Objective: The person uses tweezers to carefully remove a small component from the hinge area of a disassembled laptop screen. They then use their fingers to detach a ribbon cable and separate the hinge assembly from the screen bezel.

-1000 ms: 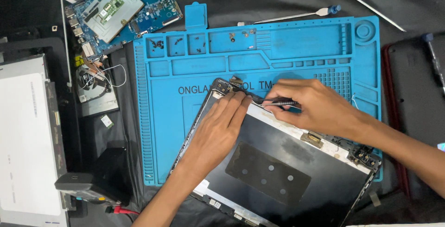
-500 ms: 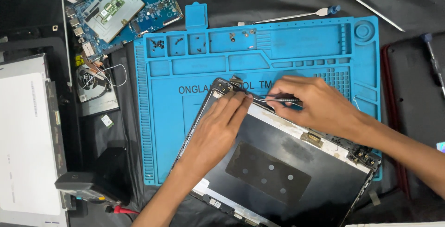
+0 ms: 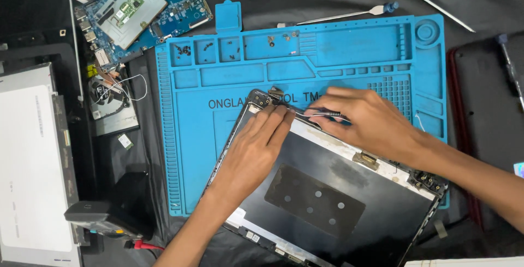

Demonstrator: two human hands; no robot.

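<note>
A dark laptop lid shell (image 3: 349, 201) lies tilted across the blue silicone work mat (image 3: 229, 152). My left hand (image 3: 254, 150) rests flat on the shell's upper left part, its fingertips close to the corner hinge (image 3: 263, 99). My right hand (image 3: 368, 122) grips a thin metal tool, apparently tweezers (image 3: 319, 114), whose tip points left along the shell's top edge toward my left fingertips. A second hinge (image 3: 428, 180) sits at the shell's right corner.
A blue motherboard (image 3: 136, 10) lies at the top left with a fan (image 3: 109, 95) below it. A white display panel (image 3: 27, 158) is at the left. Small screws sit in the mat's top trays (image 3: 210, 51). A screwdriver (image 3: 349, 14) lies above the mat.
</note>
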